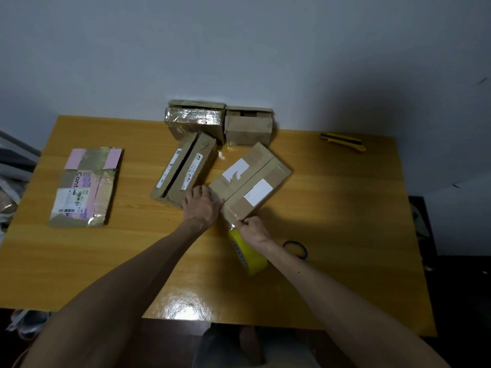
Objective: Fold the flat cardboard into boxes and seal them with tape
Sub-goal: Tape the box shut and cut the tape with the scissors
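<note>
A brown cardboard box [252, 181] with white labels lies at an angle in the middle of the wooden table [345, 221]. My left hand [202, 205] presses flat on its near left corner. My right hand [255, 229] pinches a strip of clear tape at the box's near end. A yellow tape roll [247, 253] hangs just below that hand. A folded box [183, 168] with an unsealed top seam lies to the left, touching my left hand.
A flattened pink and brown box [86, 187] lies at the left. Two taped boxes, one [195, 119] beside the other [248, 126], stand against the wall. A yellow utility knife [342, 141] rests at the back right. A dark ring [295, 248] lies near my right wrist.
</note>
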